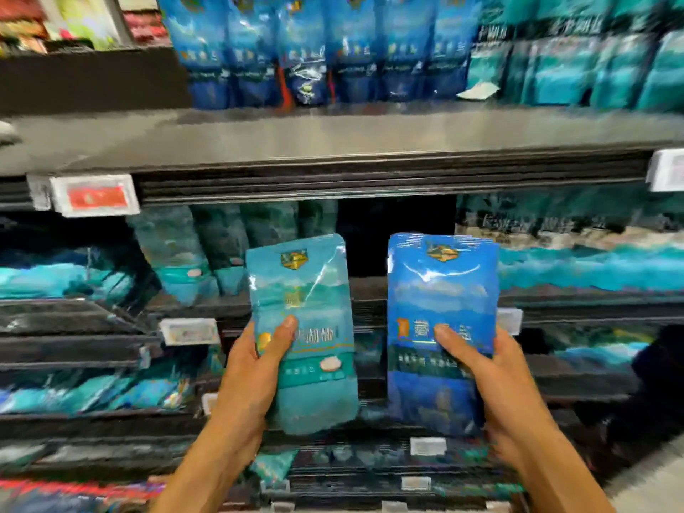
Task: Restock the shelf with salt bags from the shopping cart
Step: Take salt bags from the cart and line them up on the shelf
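While both arms reach up in front of the store shelving, each hand carries one salt bag upright, side by side with a narrow gap between them. The left hand [255, 368] grasps a teal salt bag [301, 327] by its lower left edge, thumb laid across the printed front and the other fingers hidden behind the pack. The right hand [496, 379] grasps a blue salt bag [440, 320] by its lower right edge in the same way, thumb on the front over the label. Both bags are held in the air before the middle shelf [370, 290], in front of a dark gap between rows of teal bags [192, 253] standing to the left and teal packs lying to the right. Above, the upper shelf [333, 135] has a bare grey front strip, with a row of blue bags [314, 50] standing at the back and turquoise bags [592, 68] to their right. A red price tag [97, 196] is clipped to that shelf's edge at the left, and a white tag [188, 331] hangs on the middle shelf's rail. Lower shelves hold more teal packs, blurred.
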{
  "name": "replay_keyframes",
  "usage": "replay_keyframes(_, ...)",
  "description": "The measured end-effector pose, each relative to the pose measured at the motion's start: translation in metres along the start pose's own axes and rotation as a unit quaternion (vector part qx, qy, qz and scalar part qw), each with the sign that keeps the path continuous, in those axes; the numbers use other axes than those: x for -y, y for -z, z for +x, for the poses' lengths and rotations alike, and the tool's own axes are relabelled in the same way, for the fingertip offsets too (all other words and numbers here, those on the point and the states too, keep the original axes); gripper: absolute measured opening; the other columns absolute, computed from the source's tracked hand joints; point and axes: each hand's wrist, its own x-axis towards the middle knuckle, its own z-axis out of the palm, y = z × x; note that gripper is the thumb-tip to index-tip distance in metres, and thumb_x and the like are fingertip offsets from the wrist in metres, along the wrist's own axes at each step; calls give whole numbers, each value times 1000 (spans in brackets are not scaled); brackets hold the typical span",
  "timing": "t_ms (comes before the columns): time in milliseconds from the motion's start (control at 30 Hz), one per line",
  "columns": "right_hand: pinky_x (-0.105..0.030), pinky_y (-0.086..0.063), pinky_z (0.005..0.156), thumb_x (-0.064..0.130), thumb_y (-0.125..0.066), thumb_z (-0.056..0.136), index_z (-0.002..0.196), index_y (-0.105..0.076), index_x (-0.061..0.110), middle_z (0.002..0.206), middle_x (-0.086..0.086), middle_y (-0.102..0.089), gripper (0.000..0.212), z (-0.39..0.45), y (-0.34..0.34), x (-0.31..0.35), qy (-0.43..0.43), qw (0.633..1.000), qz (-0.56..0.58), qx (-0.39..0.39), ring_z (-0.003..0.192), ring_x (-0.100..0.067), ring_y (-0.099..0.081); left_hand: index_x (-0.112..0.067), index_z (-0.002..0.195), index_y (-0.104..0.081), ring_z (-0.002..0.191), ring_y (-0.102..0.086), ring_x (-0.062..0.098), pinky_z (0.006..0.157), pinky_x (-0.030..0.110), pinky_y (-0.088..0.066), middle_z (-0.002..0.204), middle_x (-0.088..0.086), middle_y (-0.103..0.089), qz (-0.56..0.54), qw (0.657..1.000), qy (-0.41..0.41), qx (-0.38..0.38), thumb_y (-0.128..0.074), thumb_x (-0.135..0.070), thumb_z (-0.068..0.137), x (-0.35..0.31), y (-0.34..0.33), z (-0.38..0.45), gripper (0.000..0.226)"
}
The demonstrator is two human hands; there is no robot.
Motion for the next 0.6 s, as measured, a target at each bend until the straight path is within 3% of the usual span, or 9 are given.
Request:
replay_keyframes(167,-32,-60,72,31,-87,64,107,-72,25,109,-7,-75,46,3,16,30,43,999,9,-2,99,-26,-73,-35,114,-68,101,-72,25,84,48,-57,112,2,-74,25,998,-12,56,-79,-55,69,-7,-17,17,51)
replay_keyframes(300,-32,-60,70,26,-79,66,104,-73,23,110,-8,-75,38,24,9,82,83,996,36,19,96,-25,-73,-31,112,-69,102,-71,22,94,49,-52,109,1,-75,64,996,-21,66,-82,-47,71,-6,-35,31,46)
replay_keyframes(367,-36,-60,73,22,-76,70,108,-72,20,111,-9,-75,38,41,-2,113,102,993,51,41,97,-25,-73,-26,110,-70,97,-72,15,90,38,-55,105,-1,-76,76,995,-23,54,-78,-34,80,-2,-46,38,32)
replay_keyframes(433,-41,-61,74,20,-73,76,114,-69,17,111,-9,-74,39,62,-21,143,105,991,58,64,96,-25,-73,-25,108,-68,88,-72,5,74,19,-56,99,-6,-77,78,996,-9,45,-68,-18,87,0,-58,40,22)
replay_keyframes(600,-42,-61,76,11,-73,84,117,-66,9,106,-9,-75,33,141,-78,209,143,987,38,61,88,-24,-73,-23,110,-68,78,-66,-13,61,3,-46,89,-20,-75,77,995,-13,56,-65,-14,90,-8,-80,47,22)
